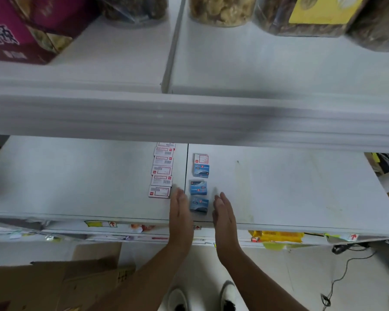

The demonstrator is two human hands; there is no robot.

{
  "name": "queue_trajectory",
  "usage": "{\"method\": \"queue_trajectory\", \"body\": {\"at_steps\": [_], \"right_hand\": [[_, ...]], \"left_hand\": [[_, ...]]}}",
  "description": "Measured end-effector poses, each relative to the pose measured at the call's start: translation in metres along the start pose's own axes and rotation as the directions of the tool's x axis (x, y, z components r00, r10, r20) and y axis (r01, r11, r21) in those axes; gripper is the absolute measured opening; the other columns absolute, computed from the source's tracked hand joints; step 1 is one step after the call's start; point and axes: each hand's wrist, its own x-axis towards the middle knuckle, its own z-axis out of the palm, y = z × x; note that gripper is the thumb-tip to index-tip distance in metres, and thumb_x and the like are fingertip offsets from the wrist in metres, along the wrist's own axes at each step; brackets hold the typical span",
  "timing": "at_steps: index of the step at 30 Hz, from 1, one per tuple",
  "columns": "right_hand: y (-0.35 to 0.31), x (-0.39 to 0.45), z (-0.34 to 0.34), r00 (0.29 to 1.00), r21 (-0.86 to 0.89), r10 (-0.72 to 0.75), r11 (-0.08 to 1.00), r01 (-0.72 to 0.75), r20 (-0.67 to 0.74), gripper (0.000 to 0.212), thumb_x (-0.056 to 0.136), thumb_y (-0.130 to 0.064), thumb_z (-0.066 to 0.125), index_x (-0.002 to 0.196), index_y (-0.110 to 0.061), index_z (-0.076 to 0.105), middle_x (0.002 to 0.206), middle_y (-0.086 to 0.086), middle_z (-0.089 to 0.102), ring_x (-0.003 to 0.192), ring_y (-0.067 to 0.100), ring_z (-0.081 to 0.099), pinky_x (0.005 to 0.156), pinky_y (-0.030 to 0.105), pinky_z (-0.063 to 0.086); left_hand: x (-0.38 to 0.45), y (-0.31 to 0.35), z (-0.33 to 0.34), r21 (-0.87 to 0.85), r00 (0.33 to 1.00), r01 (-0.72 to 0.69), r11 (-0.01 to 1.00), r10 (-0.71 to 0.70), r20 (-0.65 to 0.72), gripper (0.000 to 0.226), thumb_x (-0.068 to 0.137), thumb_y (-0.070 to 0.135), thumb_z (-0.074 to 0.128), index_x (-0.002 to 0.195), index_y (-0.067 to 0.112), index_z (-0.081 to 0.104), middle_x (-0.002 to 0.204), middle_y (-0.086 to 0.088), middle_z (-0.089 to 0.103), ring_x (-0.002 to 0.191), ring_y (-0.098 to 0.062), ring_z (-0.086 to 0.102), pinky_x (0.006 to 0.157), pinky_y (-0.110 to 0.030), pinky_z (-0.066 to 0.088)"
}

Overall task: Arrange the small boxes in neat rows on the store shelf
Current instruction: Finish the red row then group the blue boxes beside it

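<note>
On the white lower shelf point(76, 180) a column of several white-and-red small boxes point(161, 170) runs front to back, left of the shelf seam. Right of the seam stands a second column: a white box point(201, 158) at the back, then three blue boxes point(201, 170) point(198, 188) point(199, 205). My left hand point(180, 212) lies edge-on with straight fingers just left of the nearest blue box. My right hand point(224, 213) mirrors it with straight fingers on that box's right side. Neither hand holds anything.
The upper shelf's front edge point(189, 117) overhangs the back of the lower shelf. Jars point(222, 10) and a maroon carton point(20, 30) stand on the upper shelf. A cardboard box point(54, 286) sits on the floor at the left; a cable point(346, 268) trails at the right.
</note>
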Motion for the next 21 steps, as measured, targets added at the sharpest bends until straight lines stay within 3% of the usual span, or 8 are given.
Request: {"method": "queue_trajectory", "body": {"at_steps": [2,6,11,16,19,21], "right_hand": [[0.007,0.006,0.009,1.000,0.043,0.012,0.999,-0.013,0.023,0.032,0.112,-0.040,0.039,0.144,-0.041,0.043,0.147,-0.012,0.054,0.133,0.008,0.054,0.107,0.025,0.047],[0.011,0.016,0.023,1.000,0.037,-0.009,0.999,0.008,0.028,0.030,0.113,-0.038,0.035,0.140,-0.042,0.047,0.140,-0.015,0.059,0.129,0.006,0.059,0.101,0.022,0.050],[0.004,0.032,0.029,0.998,0.030,-0.052,0.998,0.051,0.039,0.032,0.114,-0.035,0.034,0.143,-0.034,0.048,0.133,-0.012,0.063,0.122,0.005,0.063,0.093,0.022,0.055],[-0.001,0.053,0.030,0.996,-0.008,-0.054,0.998,0.055,0.070,0.046,0.111,-0.046,0.037,0.152,-0.026,0.043,0.140,-0.004,0.061,0.126,0.012,0.063,0.103,0.031,0.055],[-0.010,0.063,0.030,0.998,0.019,-0.029,0.999,0.028,0.061,0.057,0.105,-0.055,0.039,0.152,-0.023,0.046,0.140,0.000,0.063,0.126,0.014,0.064,0.106,0.035,0.054],[-0.015,0.069,0.030,0.998,0.040,-0.012,0.999,0.010,0.060,0.061,0.102,-0.059,0.040,0.151,-0.024,0.049,0.138,0.000,0.065,0.125,0.015,0.065,0.106,0.036,0.054]], "left_hand": [[0.004,-0.003,0.006,-0.099,0.997,0.070,0.993,-0.068,0.026,0.060,0.109,0.058,0.044,0.159,0.023,0.045,0.155,-0.005,0.055,0.142,-0.019,0.056,0.115,-0.046,0.052],[0.004,0.000,0.014,-0.126,0.998,0.025,0.992,-0.018,0.056,0.045,0.117,0.041,0.036,0.155,0.021,0.047,0.141,-0.004,0.063,0.129,-0.016,0.065,0.108,-0.035,0.056],[0.019,0.001,0.022,-0.155,0.994,0.094,0.983,-0.083,0.076,0.052,0.114,0.053,0.036,0.154,0.020,0.049,0.141,-0.008,0.064,0.130,-0.023,0.066,0.110,-0.045,0.056],[0.032,0.008,0.037,-0.245,0.986,0.156,0.957,-0.134,0.103,0.051,0.114,0.051,0.039,0.153,0.021,0.052,0.140,-0.009,0.066,0.129,-0.026,0.067,0.109,-0.043,0.057],[0.037,0.016,0.044,-0.230,0.986,0.134,0.964,-0.105,0.130,0.049,0.115,0.048,0.037,0.151,0.019,0.054,0.138,-0.008,0.067,0.126,-0.023,0.069,0.104,-0.036,0.059],[0.041,0.017,0.049,-0.223,0.988,0.120,0.967,-0.093,0.126,0.050,0.115,0.048,0.037,0.151,0.018,0.055,0.138,-0.009,0.068,0.127,-0.022,0.069,0.108,-0.039,0.057]]}}
